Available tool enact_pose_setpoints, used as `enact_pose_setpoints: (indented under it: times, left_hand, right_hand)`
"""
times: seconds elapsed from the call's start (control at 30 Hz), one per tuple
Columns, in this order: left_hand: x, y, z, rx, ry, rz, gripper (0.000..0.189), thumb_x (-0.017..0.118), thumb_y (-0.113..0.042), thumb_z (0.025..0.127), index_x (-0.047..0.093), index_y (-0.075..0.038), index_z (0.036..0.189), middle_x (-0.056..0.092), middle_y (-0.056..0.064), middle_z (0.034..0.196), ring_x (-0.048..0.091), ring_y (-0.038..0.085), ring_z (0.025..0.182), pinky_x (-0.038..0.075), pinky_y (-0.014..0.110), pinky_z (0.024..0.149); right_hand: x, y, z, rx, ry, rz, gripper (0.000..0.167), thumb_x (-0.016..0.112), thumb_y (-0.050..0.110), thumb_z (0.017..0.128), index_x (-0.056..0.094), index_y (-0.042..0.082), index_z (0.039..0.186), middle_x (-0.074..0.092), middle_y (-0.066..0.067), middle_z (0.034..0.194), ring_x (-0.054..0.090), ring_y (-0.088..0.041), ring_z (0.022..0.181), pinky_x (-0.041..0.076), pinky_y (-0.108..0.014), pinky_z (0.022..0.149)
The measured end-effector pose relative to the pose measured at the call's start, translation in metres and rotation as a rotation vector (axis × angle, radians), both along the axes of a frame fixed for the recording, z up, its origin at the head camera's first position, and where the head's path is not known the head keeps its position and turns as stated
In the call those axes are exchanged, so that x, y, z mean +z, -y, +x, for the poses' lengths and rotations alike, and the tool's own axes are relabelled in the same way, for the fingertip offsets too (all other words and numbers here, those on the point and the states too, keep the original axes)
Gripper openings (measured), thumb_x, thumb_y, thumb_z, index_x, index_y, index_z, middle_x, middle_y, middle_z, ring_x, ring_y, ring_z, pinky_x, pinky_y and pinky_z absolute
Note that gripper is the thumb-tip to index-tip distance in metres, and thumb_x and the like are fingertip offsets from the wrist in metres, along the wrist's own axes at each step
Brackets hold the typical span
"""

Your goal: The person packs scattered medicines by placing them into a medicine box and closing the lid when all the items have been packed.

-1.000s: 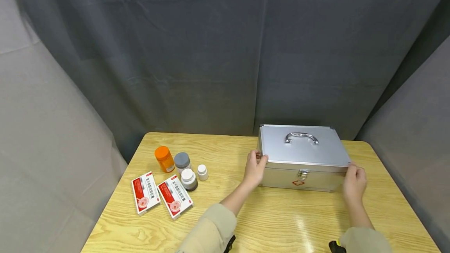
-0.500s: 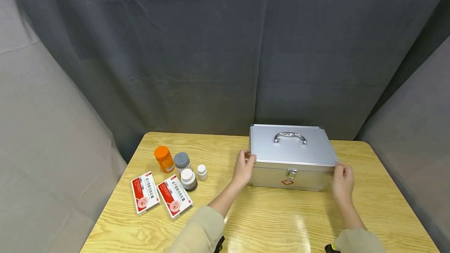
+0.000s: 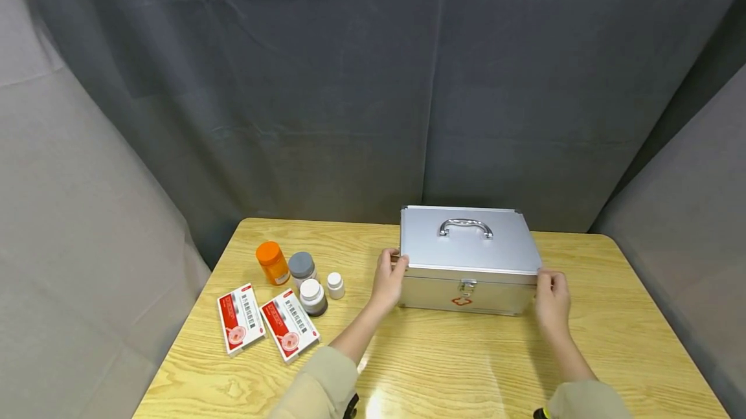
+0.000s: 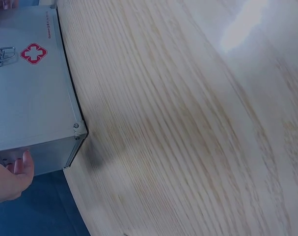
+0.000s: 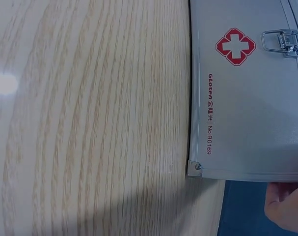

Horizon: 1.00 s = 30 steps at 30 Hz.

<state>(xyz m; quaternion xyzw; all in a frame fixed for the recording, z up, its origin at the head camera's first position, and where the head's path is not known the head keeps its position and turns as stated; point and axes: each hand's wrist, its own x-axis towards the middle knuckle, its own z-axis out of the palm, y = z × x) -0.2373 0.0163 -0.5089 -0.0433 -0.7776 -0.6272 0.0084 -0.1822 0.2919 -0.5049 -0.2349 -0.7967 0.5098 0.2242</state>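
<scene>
A silver first-aid box (image 3: 469, 252) stands upright on the wooden table, its lid closed and its chrome handle (image 3: 465, 223) on top. On its front are a metal latch (image 5: 286, 42) and a red emblem with a white cross (image 5: 235, 46). My left hand (image 3: 387, 283) grips the box at its left side, thumb by the front corner; in the left wrist view the fingers (image 4: 26, 164) lie curled against that side. At the opposite end, my right hand (image 3: 552, 302) holds the right side near the lid's edge, its fingertips partly hidden behind the box.
Left of the box stand an orange bottle (image 3: 272, 263), a grey-capped bottle (image 3: 302, 265), a dark bottle with a white cap (image 3: 312, 296) and a small white bottle (image 3: 335, 285). Two red-and-white medicine boxes (image 3: 241, 319) lie in front of them. Dark curtain (image 3: 326, 95) hangs behind the table.
Both hands have shifted the first-aid box leftward along the table, by a similar step in each interval. The bottles and medicine boxes have stayed in place.
</scene>
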Motion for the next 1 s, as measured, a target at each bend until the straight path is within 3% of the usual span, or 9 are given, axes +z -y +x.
enact_pose_setpoints:
  times: [0.13, 0.37, 0.7, 1.0]
  left_hand:
    - [0.000, 0.004, 0.000, 0.010, -0.004, 0.000, 0.036, 0.043, -0.031, 0.093, 0.046, -0.004, 0.116, 0.048, 0.008, 0.106, 0.049, 0.018, 0.090, 0.044, 0.029, 0.076]
    - [-0.002, 0.012, 0.001, 0.020, -0.005, -0.019, 0.035, 0.041, -0.032, 0.094, 0.045, -0.005, 0.117, 0.047, 0.008, 0.108, 0.048, 0.019, 0.093, 0.044, 0.030, 0.078]
    - [-0.003, 0.027, 0.003, 0.035, -0.033, -0.022, 0.036, 0.040, -0.029, 0.095, 0.044, -0.002, 0.118, 0.047, 0.011, 0.109, 0.047, 0.022, 0.096, 0.043, 0.034, 0.082]
    - [-0.002, 0.038, 0.005, 0.062, -0.036, -0.037, 0.035, 0.040, -0.026, 0.095, 0.044, -0.001, 0.119, 0.048, 0.012, 0.108, 0.048, 0.023, 0.095, 0.043, 0.035, 0.082]
  right_hand:
    - [0.000, 0.004, 0.001, 0.021, 0.008, 0.013, 0.037, 0.031, 0.032, 0.097, 0.048, -0.001, 0.100, 0.043, 0.002, 0.076, 0.040, -0.004, 0.065, 0.033, -0.023, 0.061]
    - [0.002, 0.014, 0.001, 0.024, -0.003, 0.045, 0.035, 0.032, 0.030, 0.097, 0.047, -0.001, 0.092, 0.043, -0.002, 0.073, 0.039, -0.007, 0.063, 0.032, -0.024, 0.059]
    - [0.000, 0.027, 0.001, 0.069, 0.000, 0.032, 0.035, 0.032, 0.031, 0.097, 0.047, -0.001, 0.099, 0.042, -0.003, 0.076, 0.040, -0.007, 0.064, 0.033, -0.021, 0.058]
    - [-0.002, 0.038, 0.003, 0.091, -0.032, 0.049, 0.032, 0.033, 0.028, 0.098, 0.045, -0.001, 0.092, 0.041, -0.003, 0.073, 0.038, -0.007, 0.063, 0.032, -0.021, 0.057]
